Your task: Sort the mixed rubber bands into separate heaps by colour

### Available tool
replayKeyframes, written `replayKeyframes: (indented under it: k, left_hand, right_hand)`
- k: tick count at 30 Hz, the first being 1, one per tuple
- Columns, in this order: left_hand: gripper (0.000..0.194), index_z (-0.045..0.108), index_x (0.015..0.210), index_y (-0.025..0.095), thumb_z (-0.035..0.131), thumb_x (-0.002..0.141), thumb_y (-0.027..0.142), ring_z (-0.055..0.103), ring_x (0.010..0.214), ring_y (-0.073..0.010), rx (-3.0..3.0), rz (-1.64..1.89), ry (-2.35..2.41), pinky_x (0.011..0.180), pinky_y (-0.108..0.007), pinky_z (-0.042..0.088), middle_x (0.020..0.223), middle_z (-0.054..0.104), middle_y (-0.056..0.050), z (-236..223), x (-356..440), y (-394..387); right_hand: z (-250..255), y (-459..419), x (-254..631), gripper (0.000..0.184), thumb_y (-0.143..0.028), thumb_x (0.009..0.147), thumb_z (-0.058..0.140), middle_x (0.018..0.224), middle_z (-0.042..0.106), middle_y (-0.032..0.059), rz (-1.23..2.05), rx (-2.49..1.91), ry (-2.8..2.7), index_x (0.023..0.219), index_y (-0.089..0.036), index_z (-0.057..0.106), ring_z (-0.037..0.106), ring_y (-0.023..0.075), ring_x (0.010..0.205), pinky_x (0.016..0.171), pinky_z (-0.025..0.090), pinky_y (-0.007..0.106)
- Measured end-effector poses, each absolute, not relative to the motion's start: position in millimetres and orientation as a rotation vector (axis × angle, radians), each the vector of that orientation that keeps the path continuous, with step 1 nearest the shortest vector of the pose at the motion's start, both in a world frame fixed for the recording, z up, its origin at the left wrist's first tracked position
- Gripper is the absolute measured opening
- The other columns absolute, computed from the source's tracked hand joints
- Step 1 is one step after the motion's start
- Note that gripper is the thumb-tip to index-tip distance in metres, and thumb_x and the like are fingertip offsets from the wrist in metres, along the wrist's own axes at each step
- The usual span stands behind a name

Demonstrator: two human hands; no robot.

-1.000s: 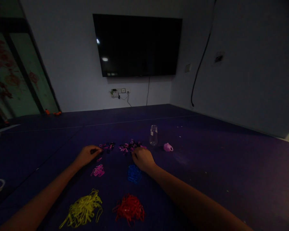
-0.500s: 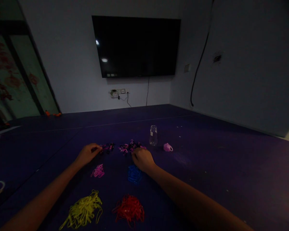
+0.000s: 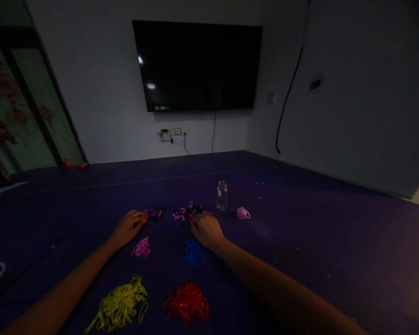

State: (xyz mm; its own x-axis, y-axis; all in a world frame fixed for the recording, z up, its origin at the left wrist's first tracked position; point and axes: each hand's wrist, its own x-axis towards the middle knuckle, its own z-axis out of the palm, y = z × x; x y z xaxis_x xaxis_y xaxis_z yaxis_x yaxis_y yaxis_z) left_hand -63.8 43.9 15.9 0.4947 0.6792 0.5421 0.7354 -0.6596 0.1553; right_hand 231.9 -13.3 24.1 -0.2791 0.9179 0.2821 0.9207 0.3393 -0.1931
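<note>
My left hand (image 3: 128, 227) reaches in from the left, its fingers stretched out and the thumb slightly apart. Its fingertips touch the left edge of a small pile of pink and black rubber bands (image 3: 156, 213). My right hand (image 3: 206, 230) is curled, knuckles up, at the near right edge of a larger mixed pile of pink and dark bands (image 3: 184, 213). Its fingertips are hidden, so what they pinch does not show. Just below it lies a pile of blue bands (image 3: 194, 252). A pink pile (image 3: 141, 247) rests below my left hand.
Nearer me are a yellow band pile (image 3: 121, 304) and a red band pile (image 3: 187, 303). A clear glass bottle (image 3: 222, 197) stands beyond my right hand, with a pink ring-handled cap (image 3: 242, 213) beside it. All rest on a dark purple surface (image 3: 300, 242).
My left hand's fingers have straightened and shifted slightly at the small pile's edge. My right hand stays nearly in place. The view has tilted very slightly.
</note>
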Motion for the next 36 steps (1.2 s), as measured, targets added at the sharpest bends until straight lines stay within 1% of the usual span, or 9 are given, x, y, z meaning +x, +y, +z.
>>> replayKeyframes:
  k: [6,10,13,15,23,28,36]
  left_hand:
    - [0.038,0.071,0.086,0.02,0.042,0.083,0.045,0.064,0.088,-0.0247,-2.381,-1.054,-1.478,0.081,-0.04,0.05,0.092,0.072,-0.009,13.1,-70.8,46.4]
    - [0.036,0.071,0.081,0.018,0.044,0.079,0.042,0.064,0.089,-0.0283,-2.207,-1.036,-1.632,0.083,-0.043,0.049,0.091,0.072,-0.011,7.8,-79.7,50.5]
    - [0.033,0.07,0.077,0.018,0.044,0.077,0.038,0.064,0.087,-0.0283,-2.182,-1.017,-1.687,0.083,-0.042,0.049,0.089,0.072,-0.011,7.1,-82.4,51.1]
    - [0.032,0.07,0.077,0.019,0.045,0.077,0.039,0.064,0.087,-0.0276,-2.195,-1.02,-1.694,0.082,-0.041,0.049,0.089,0.072,-0.011,8.4,-80.7,49.9]
    - [0.031,0.068,0.081,0.021,0.044,0.08,0.041,0.063,0.082,-0.0225,-2.376,-0.953,-1.577,0.075,-0.034,0.05,0.084,0.071,-0.006,15.1,-66.3,42.5]
    - [0.03,0.07,0.077,0.022,0.046,0.081,0.04,0.064,0.08,-0.0229,-2.462,-0.9,-1.4,0.074,-0.036,0.049,0.081,0.072,-0.005,18.1,-65.8,40.0]
    - [0.029,0.071,0.082,0.023,0.047,0.083,0.038,0.063,0.082,-0.0218,-2.544,-0.868,-1.231,0.077,-0.037,0.049,0.083,0.072,-0.005,19.1,-62.0,38.2]
  right_hand:
    - [24.5,-13.7,232.6,0.03,-0.025,0.09,0.037,0.095,0.067,0.01,-0.023,-1.621,-2.275,0.088,-0.014,0.065,0.061,0.0182,0.089,0.073,0.039,0.024]
    - [23.5,-13.0,232.4,0.03,-0.025,0.09,0.037,0.095,0.067,0.0096,-0.034,-1.609,-2.276,0.088,-0.015,0.065,0.061,0.0177,0.09,0.075,0.04,0.024]
    - [22.3,-12.5,232.3,0.032,-0.024,0.09,0.036,0.095,0.067,0.0101,-0.037,-1.605,-2.279,0.089,-0.015,0.066,0.061,0.0173,0.09,0.076,0.04,0.024]
    - [22.2,-12.5,232.3,0.032,-0.024,0.09,0.036,0.095,0.067,0.0104,-0.034,-1.611,-2.282,0.089,-0.014,0.066,0.061,0.0173,0.09,0.076,0.04,0.024]
    - [27.6,-16.7,232.2,0.031,-0.024,0.091,0.035,0.097,0.067,0.0105,-0.026,-1.629,-2.285,0.089,-0.014,0.065,0.061,0.0175,0.09,0.075,0.04,0.024]
    - [26.8,-16.8,232.5,0.031,-0.025,0.091,0.035,0.096,0.067,0.01,-0.025,-1.619,-2.274,0.089,-0.014,0.065,0.062,0.0177,0.089,0.075,0.04,0.024]
    - [25.6,-15.6,232.4,0.031,-0.024,0.09,0.036,0.095,0.067,0.0095,-0.036,-1.607,-2.274,0.088,-0.015,0.065,0.061,0.0177,0.089,0.075,0.04,0.024]
